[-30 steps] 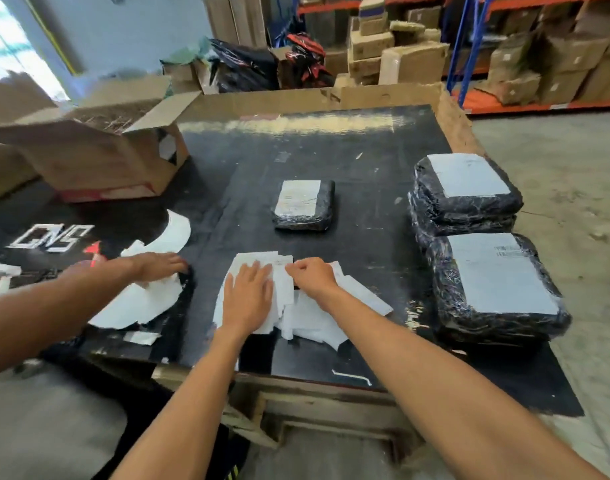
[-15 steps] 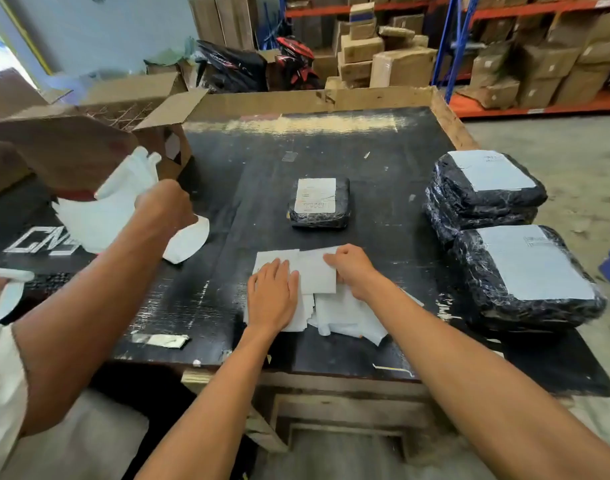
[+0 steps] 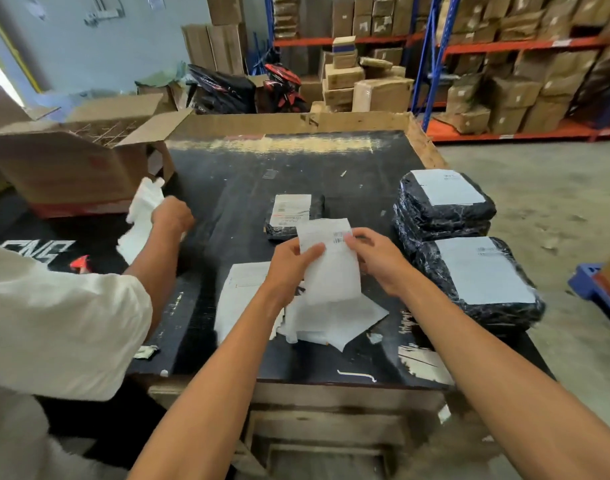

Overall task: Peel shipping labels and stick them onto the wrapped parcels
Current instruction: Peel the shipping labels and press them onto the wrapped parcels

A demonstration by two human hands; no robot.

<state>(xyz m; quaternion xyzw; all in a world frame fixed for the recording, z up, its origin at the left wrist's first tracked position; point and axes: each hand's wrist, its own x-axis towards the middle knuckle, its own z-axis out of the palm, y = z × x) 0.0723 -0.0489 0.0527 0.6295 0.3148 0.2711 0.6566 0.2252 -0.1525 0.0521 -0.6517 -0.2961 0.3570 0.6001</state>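
Both hands, left [image 3: 289, 261] and right [image 3: 379, 261], have just lifted one label [image 3: 331, 268] off the pile [image 3: 331, 323] at the desk's [image 3: 331, 161] six o'clock, fingers pinching its top corners, so peeling looks next, the small parcel [image 3: 293, 216] waiting at twelve.

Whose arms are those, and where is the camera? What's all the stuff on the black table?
The camera sits on a person's head, looking down, so the two bare arms from the bottom are theirs. Their left hand and right hand pinch one shipping label, lifted above a pile of label sheets on the black table. Behind it lies a small wrapped parcel with a label on it. On the right are bigger black parcels, also labelled. The arm at the left belongs to another person in a white sleeve, who holds white paper.
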